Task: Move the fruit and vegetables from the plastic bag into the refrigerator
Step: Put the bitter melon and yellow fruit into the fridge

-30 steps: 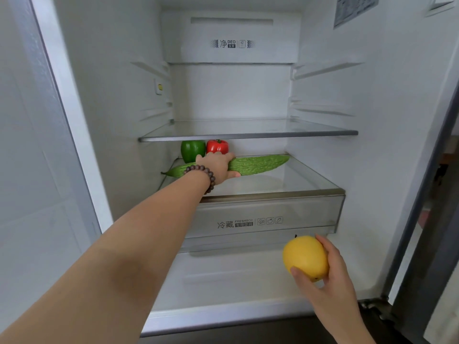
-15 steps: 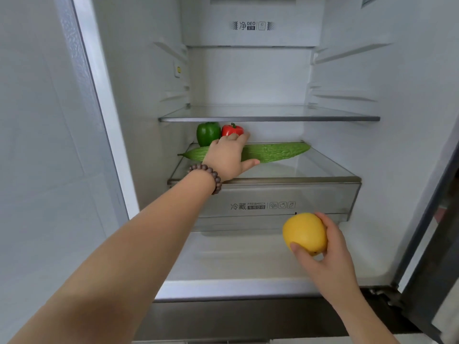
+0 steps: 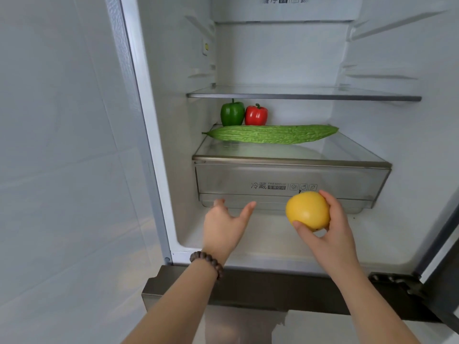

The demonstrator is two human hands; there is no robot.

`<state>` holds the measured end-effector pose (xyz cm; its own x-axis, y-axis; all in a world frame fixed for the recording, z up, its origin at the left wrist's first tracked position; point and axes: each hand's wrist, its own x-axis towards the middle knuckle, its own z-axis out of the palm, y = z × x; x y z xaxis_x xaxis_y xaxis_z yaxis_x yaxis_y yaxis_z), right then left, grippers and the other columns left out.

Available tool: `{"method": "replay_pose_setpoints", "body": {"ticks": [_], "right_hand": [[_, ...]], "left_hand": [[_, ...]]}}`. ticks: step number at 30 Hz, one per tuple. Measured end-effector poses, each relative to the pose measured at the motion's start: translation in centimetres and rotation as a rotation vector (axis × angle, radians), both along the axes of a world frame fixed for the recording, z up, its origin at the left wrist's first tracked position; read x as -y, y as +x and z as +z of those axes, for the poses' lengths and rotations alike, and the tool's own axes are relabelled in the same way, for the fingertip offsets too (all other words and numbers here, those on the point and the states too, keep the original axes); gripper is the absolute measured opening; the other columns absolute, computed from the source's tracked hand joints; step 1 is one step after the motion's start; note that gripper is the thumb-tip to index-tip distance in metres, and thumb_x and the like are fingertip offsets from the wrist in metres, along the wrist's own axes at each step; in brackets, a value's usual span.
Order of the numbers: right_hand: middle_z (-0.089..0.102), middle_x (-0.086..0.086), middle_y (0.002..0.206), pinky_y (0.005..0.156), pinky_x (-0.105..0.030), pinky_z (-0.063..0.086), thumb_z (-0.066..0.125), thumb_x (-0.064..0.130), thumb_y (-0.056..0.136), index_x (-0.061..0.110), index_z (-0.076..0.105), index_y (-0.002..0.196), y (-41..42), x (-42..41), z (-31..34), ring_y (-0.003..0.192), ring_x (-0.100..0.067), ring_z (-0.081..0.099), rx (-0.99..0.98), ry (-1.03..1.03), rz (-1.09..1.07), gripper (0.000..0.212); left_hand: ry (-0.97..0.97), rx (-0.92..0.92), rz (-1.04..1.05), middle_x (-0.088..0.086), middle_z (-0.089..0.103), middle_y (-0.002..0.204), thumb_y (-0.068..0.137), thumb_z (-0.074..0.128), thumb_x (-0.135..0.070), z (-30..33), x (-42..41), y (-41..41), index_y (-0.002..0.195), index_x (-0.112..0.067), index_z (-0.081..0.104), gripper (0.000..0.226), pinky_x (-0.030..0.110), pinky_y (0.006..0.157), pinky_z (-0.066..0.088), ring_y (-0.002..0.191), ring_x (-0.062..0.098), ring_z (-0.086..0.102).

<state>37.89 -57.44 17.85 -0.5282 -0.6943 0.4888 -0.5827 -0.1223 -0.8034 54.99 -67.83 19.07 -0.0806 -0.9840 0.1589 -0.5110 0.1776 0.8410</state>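
Gripping a round yellow fruit [image 3: 307, 210], the right hand [image 3: 327, 229] wraps it from the right and beneath, thumb pressed on its near lower side and fingers curled round the far right side; the fruit hangs just in front of the lower right part of the clear drawer [image 3: 293, 180] in the open refrigerator [image 3: 173, 150]. To the left of the fruit, apart from it, the left hand [image 3: 224, 225] hovers empty with fingers spread and relaxed, thumb pointing toward the fruit, fingertips near the drawer's bottom edge; whether they touch it cannot be told. A dark beaded bracelet [image 3: 207, 263] circles that wrist. The drawer itself is pushed in, and nothing can be made out through its cloudy front. On the glass shelf [image 3: 273, 153] covering the drawer lies a long bumpy bitter gourd [image 3: 272, 134], stretched left to right, stem end at the left. Just beyond it, at the far left of the shelf, stand a green bell pepper [image 3: 232, 113] and a red bell pepper [image 3: 256, 115], upright and touching each other. Above them runs an upper glass shelf [image 3: 303, 94].
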Motion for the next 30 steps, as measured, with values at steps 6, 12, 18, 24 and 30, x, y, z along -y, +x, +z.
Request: {"method": "replay_pose_setpoints", "body": {"ticks": [6,12,18,24,30], "right_hand": [[0.040,0.008,0.133,0.097,-0.041,0.045,0.078,0.020,0.071,0.031,0.037,0.134,-0.1,-0.4,-0.4,0.116,-0.013,0.044,-0.005,0.008,0.021,0.076],[0.041,0.008,0.135,0.091,-0.036,0.046,0.078,0.019,0.071,0.034,0.036,0.133,-0.3,-1.0,-0.3,0.116,-0.016,0.045,-0.009,0.004,0.073,0.076],[0.045,0.012,0.130,0.091,-0.038,0.047,0.078,0.017,0.070,0.039,0.038,0.127,-0.4,-2.5,0.2,0.112,-0.016,0.049,0.017,-0.054,0.128,0.073],[0.049,0.014,0.119,0.084,-0.026,0.045,0.080,0.015,0.069,0.047,0.038,0.116,0.8,-4.5,1.5,0.104,-0.010,0.056,0.048,-0.140,0.165,0.071],[0.046,0.018,0.122,0.086,-0.028,0.050,0.078,0.028,0.064,0.052,0.038,0.116,3.3,-6.6,3.9,0.101,-0.003,0.060,0.193,-0.182,0.265,0.070]], "left_hand": [[0.452,-0.919,-0.057,0.005,0.057,0.095,0.075,0.077,-0.034,0.0,0.9,-2.4,0.137,0.007,0.031,0.088,0.036,0.098,0.048,0.098,0.017,0.062],[0.471,-1.102,0.028,0.008,0.055,0.105,0.072,0.080,-0.028,0.1,0.6,-3.9,0.127,-0.002,0.036,0.075,0.039,0.087,0.055,0.101,0.019,0.063],[0.441,-1.140,0.122,0.011,0.055,0.098,0.067,0.084,-0.032,-0.4,-0.9,-3.8,0.118,0.001,0.044,0.072,0.036,0.078,0.058,0.091,0.022,0.064],[0.456,-1.148,0.171,0.020,0.055,0.108,0.070,0.082,-0.031,-0.8,-3.7,-2.4,0.118,-0.001,0.044,0.068,0.029,0.058,0.058,0.091,0.026,0.066],[0.482,-1.124,0.154,0.024,0.055,0.105,0.071,0.081,-0.033,-0.7,-7.1,-0.2,0.111,0.000,0.046,0.063,0.033,0.061,0.059,0.085,0.025,0.067]]}}
